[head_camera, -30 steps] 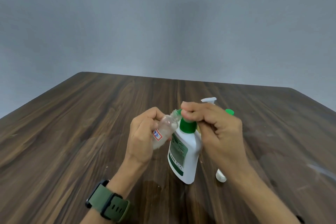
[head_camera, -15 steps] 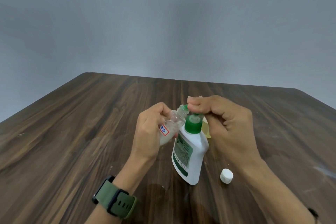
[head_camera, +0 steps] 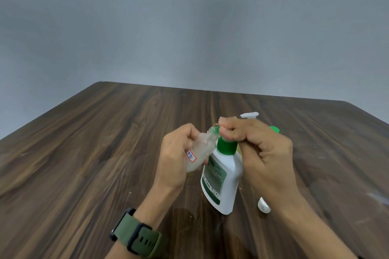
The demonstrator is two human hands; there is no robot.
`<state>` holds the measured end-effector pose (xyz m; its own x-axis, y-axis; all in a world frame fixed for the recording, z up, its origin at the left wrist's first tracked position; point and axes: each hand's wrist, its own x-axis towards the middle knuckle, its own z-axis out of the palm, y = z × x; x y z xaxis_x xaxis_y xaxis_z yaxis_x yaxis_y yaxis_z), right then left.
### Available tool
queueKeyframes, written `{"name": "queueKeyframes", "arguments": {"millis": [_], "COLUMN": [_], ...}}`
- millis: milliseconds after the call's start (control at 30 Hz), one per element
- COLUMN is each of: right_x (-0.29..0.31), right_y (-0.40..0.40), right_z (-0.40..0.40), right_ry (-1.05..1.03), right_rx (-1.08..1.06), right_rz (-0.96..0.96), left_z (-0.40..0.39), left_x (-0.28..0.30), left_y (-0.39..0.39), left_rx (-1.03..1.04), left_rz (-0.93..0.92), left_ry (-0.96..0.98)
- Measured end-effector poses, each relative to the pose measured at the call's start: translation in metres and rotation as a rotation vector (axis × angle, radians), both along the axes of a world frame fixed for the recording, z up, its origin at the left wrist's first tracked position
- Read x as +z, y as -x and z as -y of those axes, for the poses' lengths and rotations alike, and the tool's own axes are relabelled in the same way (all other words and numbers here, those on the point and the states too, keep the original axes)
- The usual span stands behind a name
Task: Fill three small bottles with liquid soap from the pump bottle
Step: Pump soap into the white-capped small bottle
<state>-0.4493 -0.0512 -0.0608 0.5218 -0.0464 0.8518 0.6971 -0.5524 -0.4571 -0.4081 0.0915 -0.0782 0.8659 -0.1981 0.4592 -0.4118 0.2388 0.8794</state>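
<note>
The small clear bottle [head_camera: 201, 149], ribbed, soft-looking plastic with a red-edged label, is tilted so its open mouth meets the pump bottle's [head_camera: 221, 176] green nozzle, likely to catch soap. The left hand [head_camera: 176, 157] grips it; the right hand [head_camera: 259, 149] curls closed on the pump head. A white cap [head_camera: 263, 206] lies on the wood-grain table [head_camera: 105, 153].

1. We see two bare forearms reaching in from the bottom edge, with no sleeve over either one

2. Our left hand [head_camera: 176, 160] and right hand [head_camera: 263, 153] wear no gloves and no rings that we can make out

3. On the left wrist sits a watch [head_camera: 136, 235] with a dark case and an olive-green strap [head_camera: 145, 242], broad and matte

4. The strap shows a row of small oblong adjustment holes and a darker keeper loop across it
</note>
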Motion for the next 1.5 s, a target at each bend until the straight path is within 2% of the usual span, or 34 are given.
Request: {"name": "queueKeyframes", "arguments": {"millis": [933, 1000, 1133, 1200, 1400, 1500], "right_x": [0.006, 0.015, 0.024, 0.023, 0.028, 0.021], "right_y": [0.007, 0.006, -0.001, -0.004, -0.012, -0.013], "right_z": [-0.005, -0.004, -0.018, -0.025, -0.018, -0.016], "right_ry": [0.071, -0.021, -0.560, -0.678, -0.706, -0.658], "right_rx": [-0.014, 0.042, 0.296, 0.349, 0.564, 0.555], "right_rz": [0.018, -0.071, -0.472, -0.609, -0.872, -0.931], "left_z": [0.002, 0.004, 0.009, 0.011, 0.008, 0.006], "left_x": [-0.005, -0.005, -0.003, -0.003, -0.004, -0.007], "left_y": [0.006, 0.006, 0.006, 0.006, 0.005, 0.008], "left_rx": [0.010, -0.007, -0.014, -0.013, -0.010, 0.017], "left_rz": [-0.082, -0.085, -0.070, -0.086, -0.062, -0.063], "left_ry": [0.050, 0.083, 0.116, 0.131, 0.107, 0.061]}}
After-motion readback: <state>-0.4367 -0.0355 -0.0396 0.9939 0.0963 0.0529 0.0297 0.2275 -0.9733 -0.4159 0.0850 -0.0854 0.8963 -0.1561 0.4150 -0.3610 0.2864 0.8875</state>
